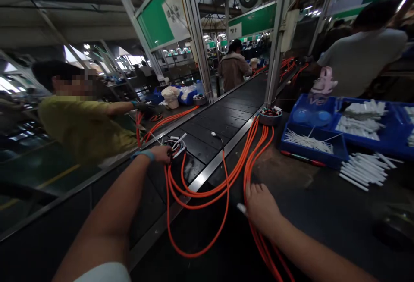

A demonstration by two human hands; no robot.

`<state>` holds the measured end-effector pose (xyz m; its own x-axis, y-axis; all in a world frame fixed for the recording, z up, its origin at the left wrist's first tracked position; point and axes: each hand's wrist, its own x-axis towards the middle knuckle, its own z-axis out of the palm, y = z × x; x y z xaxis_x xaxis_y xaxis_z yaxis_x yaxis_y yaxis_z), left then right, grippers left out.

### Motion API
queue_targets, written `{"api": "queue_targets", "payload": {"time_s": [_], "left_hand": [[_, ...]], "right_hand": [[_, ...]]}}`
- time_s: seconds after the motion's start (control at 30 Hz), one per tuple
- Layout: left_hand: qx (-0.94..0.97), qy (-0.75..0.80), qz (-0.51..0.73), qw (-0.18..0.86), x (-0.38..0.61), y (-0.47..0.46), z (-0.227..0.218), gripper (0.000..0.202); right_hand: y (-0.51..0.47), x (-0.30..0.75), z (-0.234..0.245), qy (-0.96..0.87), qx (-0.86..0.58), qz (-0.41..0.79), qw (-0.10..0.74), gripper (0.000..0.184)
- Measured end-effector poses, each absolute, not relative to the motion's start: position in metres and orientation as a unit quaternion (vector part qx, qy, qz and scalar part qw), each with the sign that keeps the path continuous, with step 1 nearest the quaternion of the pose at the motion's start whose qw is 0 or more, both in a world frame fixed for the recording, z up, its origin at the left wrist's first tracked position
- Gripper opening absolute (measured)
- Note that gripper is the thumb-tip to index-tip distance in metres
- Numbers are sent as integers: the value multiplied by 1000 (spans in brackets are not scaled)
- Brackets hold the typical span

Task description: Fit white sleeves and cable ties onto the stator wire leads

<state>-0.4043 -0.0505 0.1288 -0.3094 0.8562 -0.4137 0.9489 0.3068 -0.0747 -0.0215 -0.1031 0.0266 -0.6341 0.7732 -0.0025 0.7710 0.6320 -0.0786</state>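
My left hand (161, 154) is closed on the near side of a round part packed with wires and white sleeves (177, 145), on the conveyor belt. Thick orange cables (190, 194) run out of that part and loop over the belt's metal edge. To the right, my right hand (261, 208) has its fingers curled on a bundle of orange cables (250, 161), which leads up to a second round wired part (271, 116). Beside that hand shows a small white piece (242, 208). A thin lead with a white connector (213, 134) lies on the belt.
Blue bins (343, 148) with white tubes stand at the right, with loose white tubes (367, 170) before them. A pink-lidded bottle (321, 88) and metal posts (274, 57) rise nearby. A person in a yellow shirt (80, 126) works across the belt (223, 116).
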Motion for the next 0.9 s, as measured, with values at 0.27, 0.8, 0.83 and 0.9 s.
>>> {"api": "queue_targets", "payload": {"time_s": [0.27, 0.8, 0.83, 0.9], "left_hand": [[534, 825, -72, 172, -402, -28, 97, 31], [470, 773, 380, 191, -314, -136, 127, 53], [480, 756, 394, 207, -305, -135, 138, 52], [512, 721, 407, 230, -283, -126, 162, 45]], "right_hand": [[-103, -40, 32, -960, -253, 70, 96, 89], [-140, -63, -11, -837, -319, 336, 291, 10], [-153, -65, -12, -819, -312, 375, 301, 12], [-182, -75, -15, -779, -269, 476, 308, 20]]}}
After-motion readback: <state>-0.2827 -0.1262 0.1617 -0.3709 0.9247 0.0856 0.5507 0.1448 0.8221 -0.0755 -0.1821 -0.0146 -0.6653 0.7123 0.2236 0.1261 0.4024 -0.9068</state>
